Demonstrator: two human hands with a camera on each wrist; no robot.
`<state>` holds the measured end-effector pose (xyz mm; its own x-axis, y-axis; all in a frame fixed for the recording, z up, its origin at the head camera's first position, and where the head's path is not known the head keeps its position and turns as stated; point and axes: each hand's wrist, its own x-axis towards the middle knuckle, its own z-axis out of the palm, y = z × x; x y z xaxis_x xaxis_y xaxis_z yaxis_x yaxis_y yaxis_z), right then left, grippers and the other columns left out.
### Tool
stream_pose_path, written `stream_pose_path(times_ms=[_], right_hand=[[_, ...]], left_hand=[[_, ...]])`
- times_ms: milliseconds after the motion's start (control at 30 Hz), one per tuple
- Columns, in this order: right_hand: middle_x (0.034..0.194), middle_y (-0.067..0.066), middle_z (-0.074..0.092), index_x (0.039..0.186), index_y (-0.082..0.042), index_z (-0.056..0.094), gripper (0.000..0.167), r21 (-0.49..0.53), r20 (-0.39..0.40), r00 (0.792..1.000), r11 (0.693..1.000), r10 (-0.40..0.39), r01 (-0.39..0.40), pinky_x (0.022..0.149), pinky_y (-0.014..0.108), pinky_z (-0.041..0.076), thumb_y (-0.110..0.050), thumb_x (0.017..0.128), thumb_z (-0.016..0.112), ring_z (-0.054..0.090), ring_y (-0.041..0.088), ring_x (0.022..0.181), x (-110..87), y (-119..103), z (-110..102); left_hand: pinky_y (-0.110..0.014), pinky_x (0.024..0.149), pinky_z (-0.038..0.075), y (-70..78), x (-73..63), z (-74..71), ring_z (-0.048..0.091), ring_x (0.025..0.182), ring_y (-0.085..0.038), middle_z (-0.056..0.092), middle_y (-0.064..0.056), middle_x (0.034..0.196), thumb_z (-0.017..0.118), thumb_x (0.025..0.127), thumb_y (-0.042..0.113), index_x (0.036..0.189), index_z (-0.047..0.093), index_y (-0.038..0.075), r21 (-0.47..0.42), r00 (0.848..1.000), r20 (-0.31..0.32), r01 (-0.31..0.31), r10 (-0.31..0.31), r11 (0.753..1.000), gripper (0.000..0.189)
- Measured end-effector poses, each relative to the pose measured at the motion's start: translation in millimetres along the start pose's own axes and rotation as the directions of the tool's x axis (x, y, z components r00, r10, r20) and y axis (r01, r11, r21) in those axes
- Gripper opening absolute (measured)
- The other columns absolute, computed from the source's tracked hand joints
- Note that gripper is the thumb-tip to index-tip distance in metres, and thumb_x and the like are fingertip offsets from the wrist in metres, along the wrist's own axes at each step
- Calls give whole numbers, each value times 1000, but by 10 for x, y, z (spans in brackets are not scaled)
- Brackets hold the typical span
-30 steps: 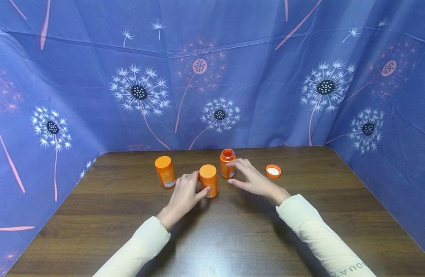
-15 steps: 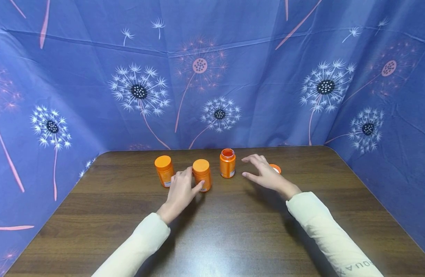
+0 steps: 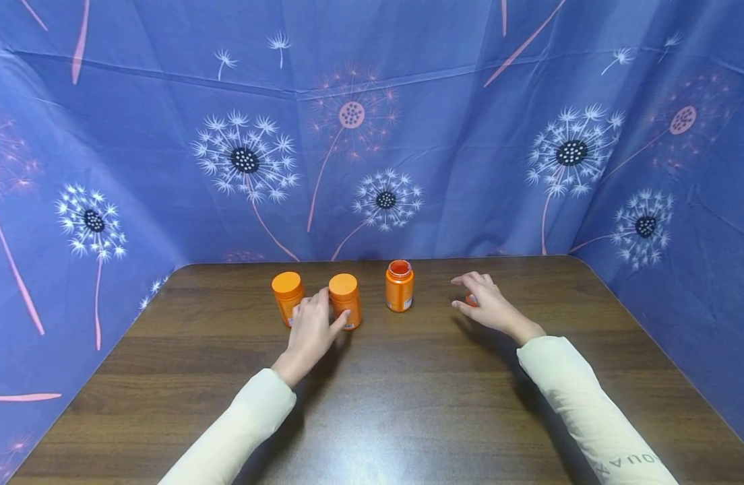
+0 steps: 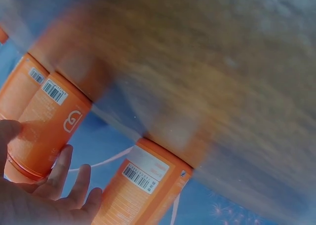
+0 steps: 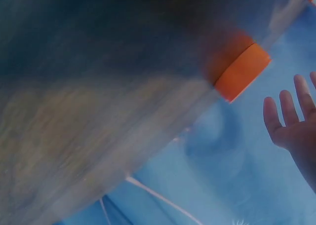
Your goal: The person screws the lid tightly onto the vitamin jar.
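Cylindrical middle bottle (image 3: pixel 346 302) has moved left across wood-grained tabletop (image 3: pixel 408 384).

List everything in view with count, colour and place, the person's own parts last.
Brown wood-grain tabletop: 1, brown, foreground.
Blue dandelion-print cloth: 1, blue with white and pink, behind the tabletop.
Left orange cylindrical capped bottle: 1, orange, leftmost.
Middle orange cylindrical capped bottle: 1, orange, just right of it.
Orange cylindrical open bottle: 1, orange, right of both.
Low round orange cap: 1, orange, right of all bottles.
Left hand: 1, bare, holding the middle bottle.
Right hand: 1, bare, by the cap.
Cream fabric sleeves: 2, cream, both forearms.
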<state>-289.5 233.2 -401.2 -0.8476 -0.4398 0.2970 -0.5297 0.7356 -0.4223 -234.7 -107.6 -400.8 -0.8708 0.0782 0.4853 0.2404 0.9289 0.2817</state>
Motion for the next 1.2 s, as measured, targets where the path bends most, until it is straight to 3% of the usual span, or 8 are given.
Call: stream_pose_path(times_ms=[367,800,1200], right_hand=[[117,18,50,120,-2,51,46,-129,-8,997,988,82,-82,75,49,33,-21,80,66,40,37,102,-50,190,8],[117,22,49,120,0,51,47,-174,30,987,974,155,-148,78,52,32,-21,80,66,38,41,106,-74,199,-48],[119,24,48,122,0,49,51,-227,47,976,953,214,-199,83,58,32,-20,79,66,37,44,110,-94,211,-56]], left_hand=[[-45,71,45,-39,-6,3,58,81,-34,65,-16,95,69,79,31,115,52,-2,40,999,-41,12,-10,999,52],[-45,69,45,-31,5,-20,58,80,-35,65,-16,93,69,78,29,112,53,-1,32,999,-43,27,-26,999,48],[-44,73,45,56,34,-134,56,89,-35,59,-19,106,67,80,29,124,45,-2,29,998,-55,26,-25,999,58]])
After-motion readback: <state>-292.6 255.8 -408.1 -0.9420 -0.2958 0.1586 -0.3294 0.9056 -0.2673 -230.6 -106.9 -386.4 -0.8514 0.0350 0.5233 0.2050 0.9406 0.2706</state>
